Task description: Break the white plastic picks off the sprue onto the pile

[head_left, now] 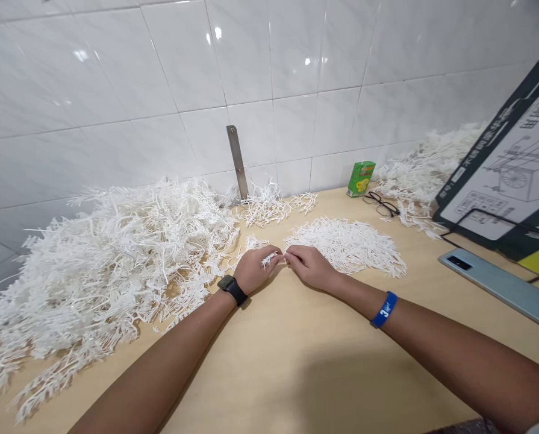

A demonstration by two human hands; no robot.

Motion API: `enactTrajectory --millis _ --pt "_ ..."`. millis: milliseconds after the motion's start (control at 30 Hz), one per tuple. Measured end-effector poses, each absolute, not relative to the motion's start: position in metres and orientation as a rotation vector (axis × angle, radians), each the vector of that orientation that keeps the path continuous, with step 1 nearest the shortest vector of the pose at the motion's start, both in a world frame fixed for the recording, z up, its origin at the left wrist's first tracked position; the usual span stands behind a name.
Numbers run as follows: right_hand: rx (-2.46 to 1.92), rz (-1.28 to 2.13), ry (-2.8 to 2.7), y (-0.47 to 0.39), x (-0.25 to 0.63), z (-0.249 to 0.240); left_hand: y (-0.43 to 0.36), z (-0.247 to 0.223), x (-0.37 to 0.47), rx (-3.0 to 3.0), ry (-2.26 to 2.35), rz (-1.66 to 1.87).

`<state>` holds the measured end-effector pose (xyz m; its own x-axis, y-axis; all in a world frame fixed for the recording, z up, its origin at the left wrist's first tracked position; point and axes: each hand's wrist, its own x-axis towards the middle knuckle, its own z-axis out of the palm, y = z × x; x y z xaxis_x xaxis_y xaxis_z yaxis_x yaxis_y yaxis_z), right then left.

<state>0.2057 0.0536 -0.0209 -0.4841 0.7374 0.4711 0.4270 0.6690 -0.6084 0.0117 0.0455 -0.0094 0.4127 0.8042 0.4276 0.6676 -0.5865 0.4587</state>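
Observation:
My left hand [256, 267], with a dark watch at the wrist, is closed around a small white branched piece [269, 259] that looks like plastic. My right hand [312, 265], wearing a blue wristband, pinches thumb and finger together right beside it. A tiny white bit shows between the fingertips of both hands, seemingly an end of the same piece. Left of the hands rises a big tangled heap of white branched strands [115, 259]. Just behind my right hand lies a flat pile of short white pieces [348, 244].
A smaller white cluster [264, 205] lies near a metal strip [237, 161] against the tiled wall. Toward the right are a green box [361, 179], eyeglasses [381, 204], more white strands [423, 169], a light blue phone [499, 289] and a large printed carton [504, 163] on the wooden table [269, 361].

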Motion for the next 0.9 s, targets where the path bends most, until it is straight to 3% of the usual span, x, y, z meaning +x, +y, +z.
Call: enactTrajectory --millis 300,533,900 --pt "-1.062 0.195 -1.684 0.052 0.208 -0.010 0.039 -0.005 0.014 2.471 1.335 0.908" --pt "-1.106 0.133 -1.525 0.053 0.209 -0.006 0.038 -0.003 0.014 2.404 1.330 0.886" --pt "-0.844 0.273 -2.028 0.050 0.203 -0.015 0.042 -0.008 0.011 2.428 1.262 0.851"
